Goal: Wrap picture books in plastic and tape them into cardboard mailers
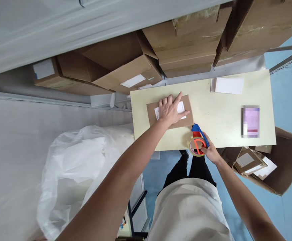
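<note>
A small flat cardboard box (152,112) lies on the left part of the pale tabletop (211,113), with a white label partly covered by fingers. My left hand (170,109) rests on top of it, fingers spread and palm down. At the table's front edge my right hand (210,149) grips a blue and orange tape dispenser (197,137) that carries a roll of tape. The dispenser's blue head is close to the box's front right corner; I cannot tell whether they touch.
Large cardboard boxes (186,43) line the shelf behind the table. White papers (228,85) and a blurred pinkish item (251,121) lie on the right. Below stands an open carton (286,160) holding smaller boxes. A clear plastic bag (78,160) sits at left.
</note>
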The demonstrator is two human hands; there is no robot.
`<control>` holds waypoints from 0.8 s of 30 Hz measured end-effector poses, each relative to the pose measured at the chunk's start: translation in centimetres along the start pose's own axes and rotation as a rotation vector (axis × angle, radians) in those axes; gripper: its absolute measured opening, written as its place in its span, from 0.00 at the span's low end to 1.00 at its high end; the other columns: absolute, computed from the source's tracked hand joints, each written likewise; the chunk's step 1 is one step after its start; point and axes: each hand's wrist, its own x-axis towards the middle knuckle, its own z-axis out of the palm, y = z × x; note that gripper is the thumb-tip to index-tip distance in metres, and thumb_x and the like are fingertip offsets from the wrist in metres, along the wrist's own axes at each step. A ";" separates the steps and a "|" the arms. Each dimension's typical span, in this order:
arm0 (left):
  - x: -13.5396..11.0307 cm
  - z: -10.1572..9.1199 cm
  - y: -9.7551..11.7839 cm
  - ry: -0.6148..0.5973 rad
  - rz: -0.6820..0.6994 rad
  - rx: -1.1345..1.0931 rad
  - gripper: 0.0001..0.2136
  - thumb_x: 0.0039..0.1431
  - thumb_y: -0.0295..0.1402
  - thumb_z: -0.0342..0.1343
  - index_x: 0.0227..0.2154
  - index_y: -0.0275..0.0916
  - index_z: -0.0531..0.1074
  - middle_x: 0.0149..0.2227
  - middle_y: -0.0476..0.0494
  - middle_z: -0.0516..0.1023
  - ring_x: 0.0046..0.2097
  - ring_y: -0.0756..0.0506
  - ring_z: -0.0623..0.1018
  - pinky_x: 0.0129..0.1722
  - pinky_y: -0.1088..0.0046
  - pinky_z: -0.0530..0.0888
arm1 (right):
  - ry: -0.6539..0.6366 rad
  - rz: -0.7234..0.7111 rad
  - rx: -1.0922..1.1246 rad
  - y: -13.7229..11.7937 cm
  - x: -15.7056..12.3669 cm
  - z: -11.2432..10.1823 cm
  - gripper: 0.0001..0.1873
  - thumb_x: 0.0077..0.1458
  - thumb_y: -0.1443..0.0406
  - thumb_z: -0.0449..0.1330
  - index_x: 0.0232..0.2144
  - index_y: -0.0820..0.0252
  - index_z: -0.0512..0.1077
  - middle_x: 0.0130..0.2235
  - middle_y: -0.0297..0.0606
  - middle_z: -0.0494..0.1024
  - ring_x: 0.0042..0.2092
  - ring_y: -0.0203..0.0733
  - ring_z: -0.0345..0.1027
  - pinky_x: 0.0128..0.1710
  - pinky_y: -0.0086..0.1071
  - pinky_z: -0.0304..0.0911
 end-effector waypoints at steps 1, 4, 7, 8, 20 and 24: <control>-0.2 0.0 0.0 -0.003 -0.041 -0.016 0.43 0.57 0.59 0.48 0.69 0.46 0.43 0.61 0.32 0.63 0.58 0.29 0.64 0.57 0.51 0.57 | 0.036 0.000 0.026 -0.6 0.6 0.2 0.49 0.40 0.69 0.57 0.66 0.55 0.49 0.56 0.43 0.73 0.55 0.48 0.68 0.56 0.44 0.63; -1.1 0.2 -0.1 -0.028 -0.194 -0.081 0.46 0.57 0.60 0.45 0.70 0.42 0.35 0.65 0.28 0.58 0.61 0.27 0.62 0.56 0.49 0.60 | 0.125 -0.041 0.055 -4.1 3.8 0.0 0.47 0.40 0.69 0.56 0.65 0.54 0.52 0.57 0.42 0.72 0.54 0.49 0.68 0.53 0.44 0.67; -1.9 0.6 -0.6 -0.037 -0.232 -0.105 0.50 0.53 0.62 0.48 0.70 0.41 0.35 0.70 0.27 0.45 0.66 0.24 0.53 0.58 0.44 0.57 | 0.075 -0.104 0.025 -8.9 8.5 -1.2 0.45 0.38 0.70 0.56 0.62 0.54 0.58 0.54 0.39 0.74 0.53 0.48 0.69 0.51 0.44 0.68; -1.9 0.7 -0.7 -0.027 -0.201 -0.097 0.50 0.51 0.63 0.50 0.70 0.42 0.36 0.71 0.29 0.41 0.68 0.23 0.48 0.59 0.42 0.54 | 0.014 -0.113 0.010 -10.4 10.1 -1.6 0.43 0.38 0.70 0.56 0.61 0.55 0.61 0.53 0.39 0.75 0.52 0.48 0.69 0.51 0.43 0.68; 0.1 1.3 -1.4 0.037 0.028 -0.096 0.49 0.49 0.57 0.59 0.69 0.45 0.44 0.72 0.37 0.41 0.70 0.26 0.38 0.64 0.41 0.39 | -0.145 -0.068 -0.258 -7.1 8.0 -4.2 0.47 0.41 0.69 0.62 0.66 0.55 0.56 0.54 0.43 0.75 0.52 0.52 0.71 0.52 0.47 0.68; -0.1 1.3 -1.5 0.038 0.032 -0.066 0.49 0.50 0.57 0.58 0.69 0.44 0.43 0.71 0.36 0.42 0.70 0.27 0.39 0.65 0.41 0.39 | -0.239 -0.047 -0.186 -0.5 1.0 -3.6 0.47 0.42 0.71 0.59 0.66 0.51 0.53 0.54 0.41 0.76 0.51 0.49 0.72 0.50 0.43 0.69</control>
